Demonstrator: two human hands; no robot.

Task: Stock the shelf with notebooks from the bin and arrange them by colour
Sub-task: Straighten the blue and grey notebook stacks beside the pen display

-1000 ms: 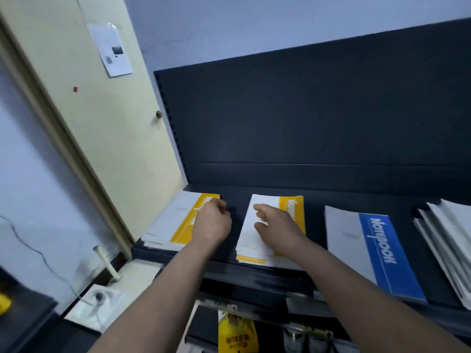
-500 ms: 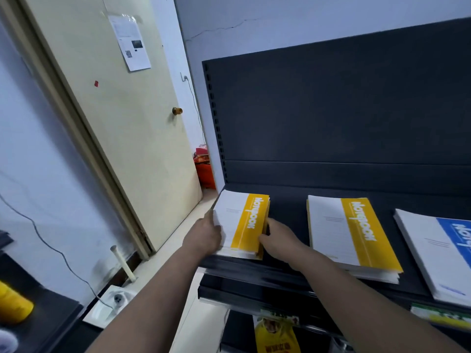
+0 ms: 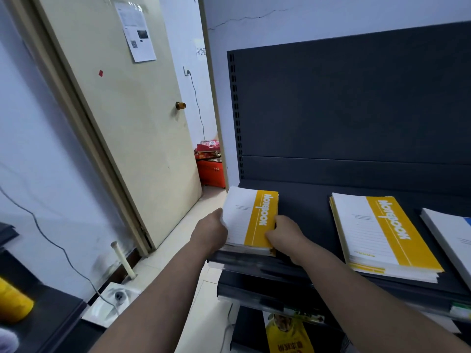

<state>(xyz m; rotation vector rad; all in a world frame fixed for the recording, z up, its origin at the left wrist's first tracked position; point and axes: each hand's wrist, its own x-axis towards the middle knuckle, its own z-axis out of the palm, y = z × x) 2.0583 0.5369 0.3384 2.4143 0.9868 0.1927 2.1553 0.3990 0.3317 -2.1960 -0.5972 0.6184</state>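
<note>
I see both hands on the leftmost stack of yellow notebooks (image 3: pixel 251 220), which lies flat at the left end of the dark shelf (image 3: pixel 303 212). My left hand (image 3: pixel 210 231) grips the stack's left edge, and the right hand (image 3: pixel 284 234) clasps its right edge over the yellow band. A second yellow stack (image 3: pixel 382 233) lies well apart to the right, and beyond it a white cover with a blue sliver (image 3: pixel 451 235), probably another notebook, is cut off by the frame edge.

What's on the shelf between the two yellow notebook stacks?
Only bare dark shelf separates the left stack from the right stack, seen in the head view.
</note>
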